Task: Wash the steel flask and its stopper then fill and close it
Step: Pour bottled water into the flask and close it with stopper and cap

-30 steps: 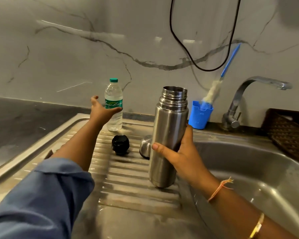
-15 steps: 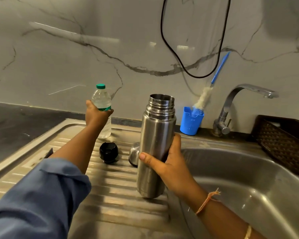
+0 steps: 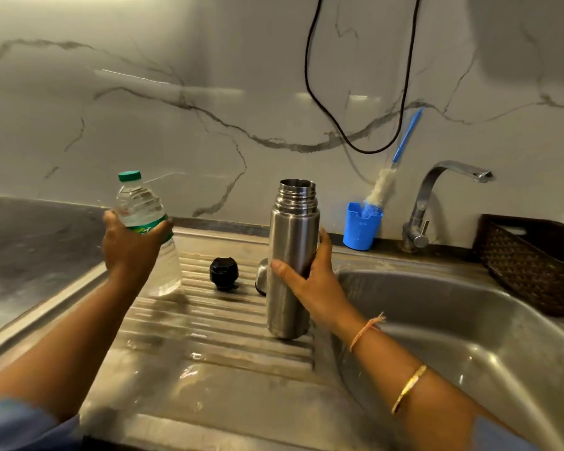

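The steel flask (image 3: pixel 290 249) stands upright and uncapped on the ribbed draining board (image 3: pixel 209 323), gripped round its middle by my right hand (image 3: pixel 310 281). My left hand (image 3: pixel 131 249) holds a clear plastic water bottle (image 3: pixel 144 222) with a green cap, lifted off the board and tilted slightly left. The black stopper (image 3: pixel 223 273) lies on the board between my hands. A steel cup lid (image 3: pixel 261 276) lies behind the flask, mostly hidden by it.
The sink basin (image 3: pixel 469 336) opens to the right, with the tap (image 3: pixel 437 196) behind it. A blue cup (image 3: pixel 360 229) with a bottle brush (image 3: pixel 383 187) stands by the wall. A dark woven basket (image 3: pixel 531 265) sits far right. A black cable (image 3: pixel 358 92) hangs above.
My left hand closed round the water bottle and lifted it off the draining board toward me. My right hand kept its grip on the upright flask.
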Demonstrator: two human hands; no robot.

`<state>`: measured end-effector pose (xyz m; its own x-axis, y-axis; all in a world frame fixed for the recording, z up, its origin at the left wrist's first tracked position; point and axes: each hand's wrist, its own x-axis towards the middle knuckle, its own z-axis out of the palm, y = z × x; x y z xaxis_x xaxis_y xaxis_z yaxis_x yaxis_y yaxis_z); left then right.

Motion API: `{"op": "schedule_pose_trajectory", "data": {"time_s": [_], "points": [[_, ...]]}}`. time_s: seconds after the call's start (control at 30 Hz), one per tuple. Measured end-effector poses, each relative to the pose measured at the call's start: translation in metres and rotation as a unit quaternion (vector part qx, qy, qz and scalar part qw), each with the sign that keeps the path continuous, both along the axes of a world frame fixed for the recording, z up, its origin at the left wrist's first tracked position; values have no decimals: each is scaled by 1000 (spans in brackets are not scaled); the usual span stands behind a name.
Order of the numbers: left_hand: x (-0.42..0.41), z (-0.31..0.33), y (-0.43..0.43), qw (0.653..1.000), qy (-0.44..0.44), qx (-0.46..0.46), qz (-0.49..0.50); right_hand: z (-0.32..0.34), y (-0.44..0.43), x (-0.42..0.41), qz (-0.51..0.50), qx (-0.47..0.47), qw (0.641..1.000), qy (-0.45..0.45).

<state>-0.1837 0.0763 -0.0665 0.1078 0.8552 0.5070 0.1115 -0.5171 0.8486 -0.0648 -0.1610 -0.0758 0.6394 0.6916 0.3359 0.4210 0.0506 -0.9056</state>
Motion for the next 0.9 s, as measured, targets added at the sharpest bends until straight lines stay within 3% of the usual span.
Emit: {"op": "schedule_pose_trajectory", "data": {"time_s": [0.13,0.27,0.37,0.47,0.53,0.6,0.67,0.77,0.9], "points": [[-22,-6,-40,999,-2,46,-30,5,-10,-3,7,-14,999,33],[-24,-12,-84,986,28,111,-125,2,-27,-3,-49,-1,999,13],[-20,-9,-121,963,39,175,-203,-8,-50,-7,-69,1,991,-117],[-12,-8,-156,937,22,203,-282,-16,-75,-11,-19,-93,943,-320],[-4,-9,-177,924,9,188,-332,-18,-88,-14,32,-139,921,-362],[5,-12,-194,910,-6,169,-379,-17,-95,-16,93,-138,939,-299],[14,-13,-206,893,-12,155,-423,-19,-98,-16,148,-94,972,-157],[27,-11,-218,877,-5,134,-462,-18,-106,-8,163,-44,986,4],[40,5,-229,859,-21,52,-510,-12,-117,9,169,-42,982,74]]}}
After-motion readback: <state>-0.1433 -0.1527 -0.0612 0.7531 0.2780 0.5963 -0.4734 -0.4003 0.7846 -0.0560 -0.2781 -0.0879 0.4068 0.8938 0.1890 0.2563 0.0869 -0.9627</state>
